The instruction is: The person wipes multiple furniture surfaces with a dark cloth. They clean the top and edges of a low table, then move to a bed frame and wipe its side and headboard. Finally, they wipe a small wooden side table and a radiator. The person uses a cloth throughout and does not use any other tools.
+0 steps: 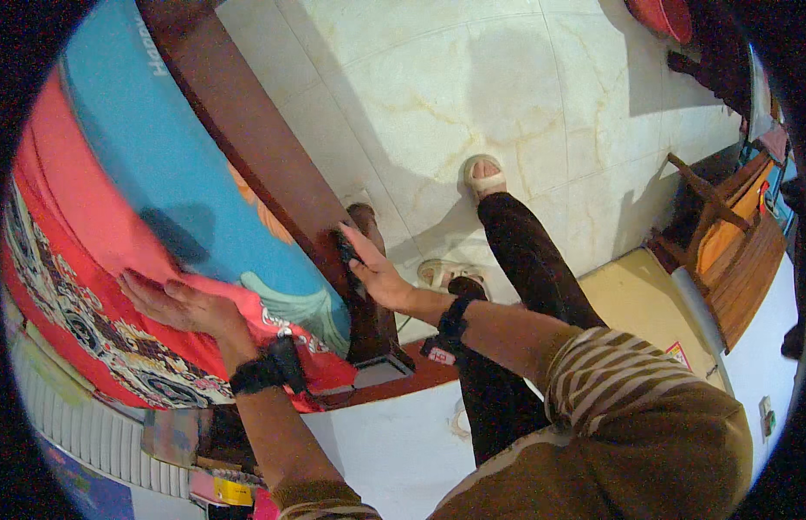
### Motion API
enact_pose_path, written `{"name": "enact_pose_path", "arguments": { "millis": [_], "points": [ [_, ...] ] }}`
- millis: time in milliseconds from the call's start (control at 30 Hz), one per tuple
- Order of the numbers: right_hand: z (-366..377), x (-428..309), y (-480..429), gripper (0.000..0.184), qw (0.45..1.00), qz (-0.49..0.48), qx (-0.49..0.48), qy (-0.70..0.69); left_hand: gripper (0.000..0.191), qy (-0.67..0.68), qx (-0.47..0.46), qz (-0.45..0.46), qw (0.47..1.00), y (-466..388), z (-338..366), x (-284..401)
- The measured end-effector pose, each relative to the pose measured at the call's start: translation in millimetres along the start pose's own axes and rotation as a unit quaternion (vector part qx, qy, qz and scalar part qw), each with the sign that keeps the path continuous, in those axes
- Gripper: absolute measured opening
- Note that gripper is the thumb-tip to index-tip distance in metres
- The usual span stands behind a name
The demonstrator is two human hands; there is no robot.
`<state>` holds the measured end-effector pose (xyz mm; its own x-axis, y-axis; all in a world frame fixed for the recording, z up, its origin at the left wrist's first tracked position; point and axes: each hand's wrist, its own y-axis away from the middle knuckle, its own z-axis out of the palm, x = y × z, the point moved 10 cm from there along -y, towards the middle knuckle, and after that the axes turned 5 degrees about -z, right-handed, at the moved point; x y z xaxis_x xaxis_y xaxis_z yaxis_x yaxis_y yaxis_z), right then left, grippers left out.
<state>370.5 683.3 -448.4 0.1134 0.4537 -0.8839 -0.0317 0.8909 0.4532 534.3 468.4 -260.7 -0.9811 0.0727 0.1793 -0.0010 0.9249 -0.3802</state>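
My left hand point(182, 307) is over the red fabric of a patterned blanket point(117, 344) on a bed, its fingers extended and nothing seen in it. Whether it touches the cloth is unclear. My right hand point(377, 273) is at the bed's dark wooden side rail point(266, 123), beside a post. A small black thing point(345, 250) shows at its fingers; whether the hand grips it cannot be told. A blue sheet point(136, 110) with printed shapes lies between the rail and the blanket. Both wrists wear black straps.
My feet in light sandals point(486, 174) stand on a pale tiled floor point(416, 97) beside the bed. A wooden chair point(740, 273) is at the right, near a yellowish board point(643, 292). A red basin point(666, 16) shows at the top right. A white wall point(390, 442) is close below.
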Motion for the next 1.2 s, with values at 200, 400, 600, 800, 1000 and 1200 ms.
{"name": "enact_pose_path", "arguments": {
  "millis": [200, 400, 600, 800, 1000, 1200],
  "points": [
    [1.0, 15.4, -123.9, 0.054, 0.975, 0.128, 0.066, -0.172, 0.065, 0.021, -0.009, -0.003, 1.0, 0.0, 0.7, 0.6],
    [-14.6, -63.9, -337.9, 0.049, 0.981, -0.028, 0.018, -0.192, 0.062, 0.04, 0.003, 0.039, 0.998, 3.0, 2.5, -4.8],
    [-17.8, 64.8, -223.1, 0.042, 0.989, -0.066, 0.128, -0.02, 0.061, 0.033, -0.038, 0.054, 0.997, 5.5, 8.4, -6.5],
    [4.0, 187.4, -31.4, 0.041, 0.989, 0.148, 0.022, -0.022, 0.068, 0.01, -0.06, -0.011, 0.998, 12.3, 10.1, -15.0],
    [8.7, 162.9, -105.3, 0.04, 0.931, 0.285, 0.022, -0.226, 0.064, 0.044, -0.044, -0.016, 0.998, 5.3, 10.6, -16.3],
    [-9.1, 129.0, -67.2, 0.056, 0.962, 0.225, -0.075, 0.137, 0.064, 0.019, -0.005, 0.096, 0.995, 0.7, 4.3, -1.0]
  ]
}}
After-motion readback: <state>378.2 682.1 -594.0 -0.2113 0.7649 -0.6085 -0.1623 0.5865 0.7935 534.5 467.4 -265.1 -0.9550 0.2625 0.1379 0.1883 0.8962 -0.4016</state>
